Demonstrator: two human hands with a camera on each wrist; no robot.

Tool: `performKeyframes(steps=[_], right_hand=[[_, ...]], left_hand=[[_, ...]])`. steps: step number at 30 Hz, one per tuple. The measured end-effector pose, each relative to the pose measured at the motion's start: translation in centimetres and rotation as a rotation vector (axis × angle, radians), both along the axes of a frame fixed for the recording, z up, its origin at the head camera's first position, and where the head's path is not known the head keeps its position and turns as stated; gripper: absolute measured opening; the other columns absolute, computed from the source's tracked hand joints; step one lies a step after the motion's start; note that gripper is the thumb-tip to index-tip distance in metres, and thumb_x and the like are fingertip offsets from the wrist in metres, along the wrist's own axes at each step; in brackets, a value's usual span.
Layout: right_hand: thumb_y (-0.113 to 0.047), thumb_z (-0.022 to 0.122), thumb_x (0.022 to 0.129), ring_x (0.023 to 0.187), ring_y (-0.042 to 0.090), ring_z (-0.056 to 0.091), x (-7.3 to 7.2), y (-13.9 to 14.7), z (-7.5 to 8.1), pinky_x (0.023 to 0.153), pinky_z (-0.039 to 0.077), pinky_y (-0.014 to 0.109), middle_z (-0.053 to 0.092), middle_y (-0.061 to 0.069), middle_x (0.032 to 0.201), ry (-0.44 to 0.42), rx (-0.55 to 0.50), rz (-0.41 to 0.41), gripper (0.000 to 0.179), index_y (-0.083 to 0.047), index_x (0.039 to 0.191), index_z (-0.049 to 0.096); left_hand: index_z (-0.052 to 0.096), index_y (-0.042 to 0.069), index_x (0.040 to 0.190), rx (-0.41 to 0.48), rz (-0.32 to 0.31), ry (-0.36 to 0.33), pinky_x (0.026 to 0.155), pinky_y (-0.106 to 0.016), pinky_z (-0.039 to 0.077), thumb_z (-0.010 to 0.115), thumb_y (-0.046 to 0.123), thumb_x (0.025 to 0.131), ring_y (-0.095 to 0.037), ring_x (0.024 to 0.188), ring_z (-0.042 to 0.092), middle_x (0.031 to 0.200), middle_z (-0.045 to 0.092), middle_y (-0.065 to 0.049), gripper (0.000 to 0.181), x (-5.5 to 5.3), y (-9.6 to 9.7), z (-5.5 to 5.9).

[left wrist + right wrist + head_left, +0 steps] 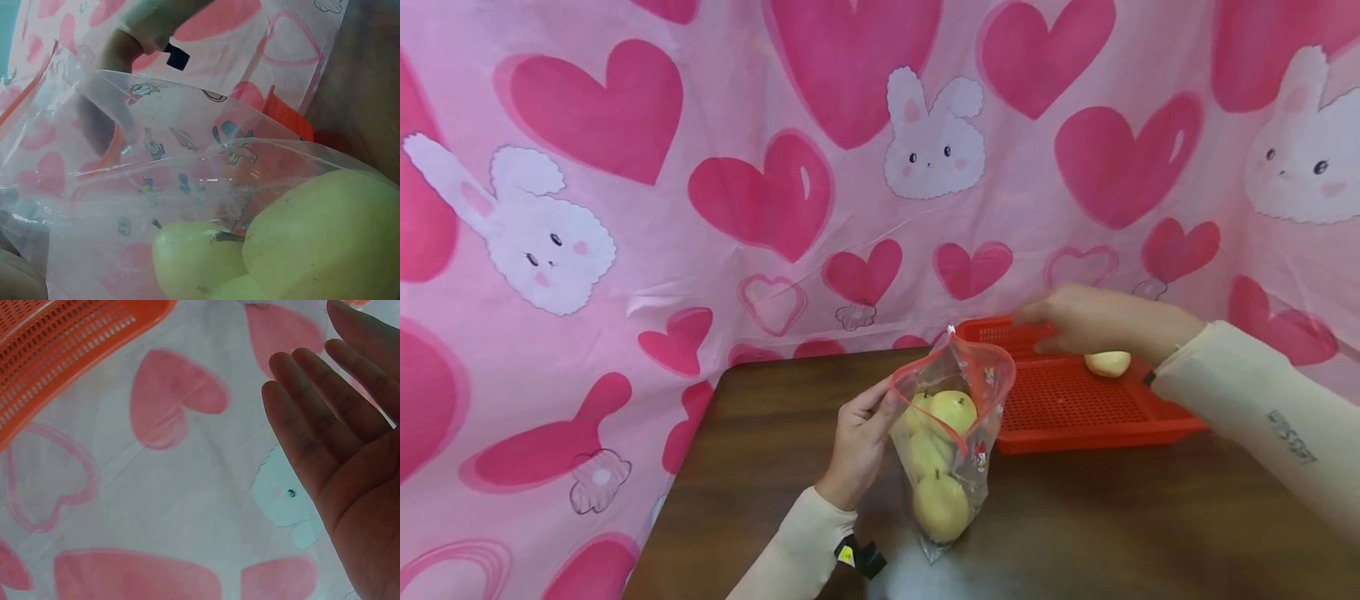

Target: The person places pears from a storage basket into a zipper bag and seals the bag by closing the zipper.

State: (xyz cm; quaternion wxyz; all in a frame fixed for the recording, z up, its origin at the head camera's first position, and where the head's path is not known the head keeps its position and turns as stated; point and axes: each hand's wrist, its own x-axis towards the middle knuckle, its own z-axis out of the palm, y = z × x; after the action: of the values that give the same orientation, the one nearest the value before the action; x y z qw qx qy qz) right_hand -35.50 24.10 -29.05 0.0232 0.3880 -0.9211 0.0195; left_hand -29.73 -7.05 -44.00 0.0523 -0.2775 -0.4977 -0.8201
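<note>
Pinching the red rim of a clear bag [967,462] with the left hand [859,442], at the left side of the gaping mouth. Extending the right hand [1078,321] above the back left part of a red tray [1071,408], fully released and grasping nothing. Directing the bag's mouth upward, with a long axis close to vertical in the head view, narrowing to a bottom corner aimed toward the near side of the table [760,442]. Placed in front of the tray and to its left, overlapping its left side in that view. Impossible to tell whether touching the tabletop. Filled with at least four pears [940,507], stacked from the lower end toward the mouth.

Visible whole only from the head, along with a pale fruit [1107,364] in the tray, partly hidden by the right forearm. Seen close from the left wrist: two brown stems, faint specks on skin, coloured cartoon prints on plastic. Shown only from the right wrist: palm and straight, slightly parted fingers.

Made of thin, glossy, creased film in the bag; rigid and perforated in the tray; smooth and rounded in the pears; dark brown in the table. Draped behind, a pink backdrop [722,108] printed with hearts and rabbits.
</note>
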Motion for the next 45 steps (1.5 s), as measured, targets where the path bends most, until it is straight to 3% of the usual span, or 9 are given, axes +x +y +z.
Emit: performKeyframes(steps=[6, 13, 19, 29, 37, 45], right_hand=[[-0.013, 0.082, 0.078, 0.091, 0.019, 0.067, -1.0, 1.3, -1.0, 0.078, 0.056, 0.044, 0.069, 0.001, 0.109, -0.073, -0.031, -0.083, 0.046, -0.014, 0.122, 0.067], [-0.011, 0.08, 0.079, 0.088, 0.018, 0.067, -2.0, 2.6, -2.8, 0.078, 0.056, 0.044, 0.07, 0.003, 0.108, -0.136, -0.077, -0.125, 0.043, -0.011, 0.12, 0.068], [-0.01, 0.079, 0.08, 0.092, 0.024, 0.068, -3.3, 3.6, -3.8, 0.079, 0.055, 0.046, 0.069, 0.009, 0.11, -0.166, -0.096, -0.121, 0.042, -0.004, 0.12, 0.067], [-0.012, 0.076, 0.083, 0.097, 0.032, 0.066, -5.3, 5.5, -5.0, 0.083, 0.053, 0.052, 0.067, 0.015, 0.116, -0.281, -0.123, -0.227, 0.04, -0.001, 0.119, 0.067], [-0.012, 0.076, 0.083, 0.101, 0.038, 0.063, -6.4, 6.8, -6.9, 0.085, 0.051, 0.055, 0.065, 0.019, 0.115, -0.296, -0.128, -0.254, 0.039, 0.001, 0.118, 0.066], [-0.009, 0.076, 0.082, 0.1, 0.035, 0.064, -6.7, 7.0, -7.5, 0.087, 0.049, 0.057, 0.065, 0.018, 0.116, -0.33, -0.147, -0.281, 0.039, 0.001, 0.118, 0.066]], left_hand=[[0.049, -0.016, 0.131, 0.017, 0.005, -0.021, 0.104, -0.043, 0.039, 0.055, 0.009, 0.099, -0.035, 0.12, 0.055, 0.125, 0.06, -0.021, 0.042, 0.2, -0.1, -0.1], [0.051, -0.013, 0.132, -0.027, 0.001, -0.035, 0.103, -0.043, 0.04, 0.055, 0.008, 0.099, -0.033, 0.122, 0.053, 0.128, 0.058, -0.023, 0.039, 0.5, -0.3, -0.3], [0.051, -0.012, 0.132, -0.03, -0.004, -0.015, 0.104, -0.043, 0.039, 0.055, 0.01, 0.099, -0.034, 0.123, 0.052, 0.129, 0.058, -0.023, 0.04, 0.4, -0.4, -0.2], [0.052, -0.012, 0.132, 0.007, -0.031, 0.005, 0.104, -0.043, 0.039, 0.052, 0.004, 0.099, -0.035, 0.122, 0.053, 0.127, 0.06, -0.02, 0.037, 0.1, -0.3, 0.0], [0.051, -0.012, 0.133, -0.026, -0.025, -0.021, 0.104, -0.043, 0.039, 0.053, 0.006, 0.099, -0.035, 0.123, 0.052, 0.129, 0.058, -0.021, 0.038, 0.4, -0.3, 0.1], [0.05, -0.015, 0.131, -0.002, -0.032, -0.005, 0.103, -0.044, 0.039, 0.051, 0.003, 0.1, -0.036, 0.122, 0.052, 0.127, 0.057, -0.026, 0.036, 0.2, -0.3, -0.1]])
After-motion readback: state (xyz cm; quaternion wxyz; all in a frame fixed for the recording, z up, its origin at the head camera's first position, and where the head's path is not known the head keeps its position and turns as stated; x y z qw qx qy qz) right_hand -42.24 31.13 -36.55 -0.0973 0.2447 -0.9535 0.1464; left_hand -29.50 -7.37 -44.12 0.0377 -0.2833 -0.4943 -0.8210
